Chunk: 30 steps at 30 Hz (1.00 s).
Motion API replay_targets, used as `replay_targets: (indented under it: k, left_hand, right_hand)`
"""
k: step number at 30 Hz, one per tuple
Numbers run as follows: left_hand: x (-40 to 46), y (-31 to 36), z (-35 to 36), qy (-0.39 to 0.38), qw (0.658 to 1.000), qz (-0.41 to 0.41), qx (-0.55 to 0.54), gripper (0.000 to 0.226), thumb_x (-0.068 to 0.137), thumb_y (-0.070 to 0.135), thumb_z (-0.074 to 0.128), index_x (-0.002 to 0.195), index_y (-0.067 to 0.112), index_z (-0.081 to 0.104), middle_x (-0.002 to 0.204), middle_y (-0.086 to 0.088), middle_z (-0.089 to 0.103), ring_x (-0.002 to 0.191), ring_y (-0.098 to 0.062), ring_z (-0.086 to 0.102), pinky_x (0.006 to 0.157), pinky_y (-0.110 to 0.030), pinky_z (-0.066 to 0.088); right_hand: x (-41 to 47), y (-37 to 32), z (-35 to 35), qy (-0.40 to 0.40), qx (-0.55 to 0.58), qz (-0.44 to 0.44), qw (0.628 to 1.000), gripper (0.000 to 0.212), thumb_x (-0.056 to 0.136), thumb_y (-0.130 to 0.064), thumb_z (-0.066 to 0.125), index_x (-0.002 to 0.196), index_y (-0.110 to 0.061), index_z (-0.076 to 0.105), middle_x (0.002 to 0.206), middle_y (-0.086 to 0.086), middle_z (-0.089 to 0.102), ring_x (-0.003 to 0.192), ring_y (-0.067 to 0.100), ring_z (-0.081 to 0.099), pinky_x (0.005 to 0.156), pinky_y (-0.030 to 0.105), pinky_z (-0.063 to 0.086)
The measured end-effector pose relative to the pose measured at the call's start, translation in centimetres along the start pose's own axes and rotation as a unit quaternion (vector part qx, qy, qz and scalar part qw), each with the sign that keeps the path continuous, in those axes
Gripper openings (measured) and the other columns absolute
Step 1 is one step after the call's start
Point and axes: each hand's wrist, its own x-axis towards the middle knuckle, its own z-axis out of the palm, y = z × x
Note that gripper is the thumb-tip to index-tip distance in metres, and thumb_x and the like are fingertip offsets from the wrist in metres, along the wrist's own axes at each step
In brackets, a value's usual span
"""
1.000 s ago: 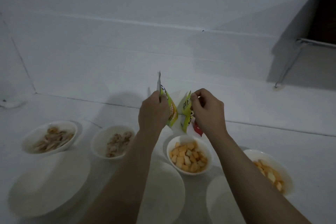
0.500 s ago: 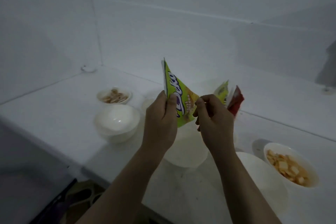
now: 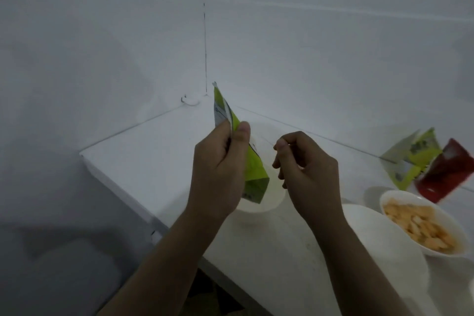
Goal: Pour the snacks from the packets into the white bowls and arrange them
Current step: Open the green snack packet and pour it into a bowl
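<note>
Head view showed two hands: the left hand pinched one green packet upright above an empty white bowl; the right hand was loosely curled, holding nothing; two more packets leaned far right beside one filled bowl; one plate lay near; the tabletop lay bare up to its left edge.

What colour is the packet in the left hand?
Lime green with some white, seen in the head view: packet pinched by the left hand.
</note>
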Motion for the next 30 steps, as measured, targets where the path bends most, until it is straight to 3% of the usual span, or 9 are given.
replay_targets:
  k: [2,7,11,14,18,22,27,30]
  left_hand:
    - [2.7,-1.7,-1.7,-0.026,1.000,-0.003,-0.004,0.037,0.101,0.026,0.048,0.066,0.012,0.045,0.057,0.005,0.044,0.055,-0.004,0.042,0.051,-0.018,0.038]
    - [11.4,-6.1,-6.9,-0.104,0.994,-0.005,-0.024,0.038,0.100,0.021,0.051,0.075,-0.008,0.047,0.064,-0.016,0.043,0.059,-0.012,0.042,0.052,-0.022,0.037]
    - [17.1,-9.7,-10.6,-0.212,0.974,-0.077,0.002,0.035,0.098,0.027,0.053,0.077,-0.002,0.052,0.068,-0.002,0.047,0.062,-0.009,0.047,0.054,-0.016,0.040]
    - [20.1,-13.7,-12.0,-0.287,0.944,-0.160,0.036,0.036,0.097,0.031,0.053,0.085,-0.002,0.059,0.077,-0.006,0.054,0.073,-0.016,0.053,0.064,-0.024,0.042]
    - [21.0,-18.2,-12.7,-0.354,0.904,-0.235,0.048,0.029,0.098,0.029,0.053,0.086,0.006,0.067,0.077,-0.004,0.065,0.074,-0.017,0.060,0.069,-0.029,0.046]
    - [21.2,-20.1,-13.5,-0.375,0.887,-0.268,0.026,0.028,0.097,0.029,0.056,0.081,0.011,0.069,0.073,-0.003,0.067,0.072,-0.018,0.063,0.074,-0.036,0.049]
    - [22.3,-21.0,-14.6,-0.411,0.868,-0.279,0.000,0.040,0.102,0.039,0.042,0.087,0.009,0.064,0.079,-0.011,0.066,0.071,-0.019,0.064,0.071,-0.034,0.053]
    - [23.0,-21.3,-15.5,-0.442,0.854,-0.273,-0.016,0.030,0.102,0.033,0.041,0.089,0.013,0.059,0.077,-0.008,0.064,0.068,-0.016,0.062,0.064,-0.026,0.051]
  right_hand:
    - [1.8,0.2,3.4,0.015,0.007,0.003,1.000,0.014,0.096,-0.017,0.055,0.084,-0.019,0.061,0.064,-0.004,0.064,0.060,0.015,0.062,0.056,0.040,0.054]
    - [6.5,0.6,13.0,0.059,0.015,0.047,0.997,0.016,0.097,-0.019,0.055,0.083,-0.021,0.063,0.064,-0.001,0.064,0.059,0.020,0.062,0.059,0.047,0.054]
    - [8.3,0.6,19.2,0.061,0.020,0.128,0.990,0.017,0.097,-0.024,0.056,0.081,-0.021,0.064,0.060,0.001,0.065,0.053,0.016,0.060,0.059,0.044,0.055]
    - [9.0,1.2,23.2,0.046,0.034,0.197,0.979,0.021,0.096,-0.028,0.056,0.079,-0.021,0.064,0.060,0.002,0.065,0.053,0.015,0.059,0.060,0.046,0.054]
    - [8.7,2.2,26.4,0.029,0.058,0.288,0.955,0.025,0.096,-0.029,0.053,0.074,-0.023,0.064,0.061,0.003,0.062,0.056,0.019,0.057,0.060,0.044,0.052]
    - [8.2,2.1,28.0,0.042,0.109,0.365,0.923,0.025,0.099,-0.022,0.052,0.081,-0.009,0.062,0.060,0.004,0.058,0.052,0.017,0.053,0.047,0.029,0.045]
    - [8.1,0.9,29.0,0.033,0.135,0.391,0.910,0.024,0.099,-0.020,0.051,0.080,-0.008,0.058,0.060,0.006,0.054,0.048,0.016,0.049,0.044,0.025,0.043]
    - [8.1,0.3,29.4,0.018,0.130,0.397,0.909,0.029,0.100,-0.026,0.052,0.076,-0.010,0.056,0.061,0.007,0.054,0.051,0.017,0.051,0.046,0.025,0.045]
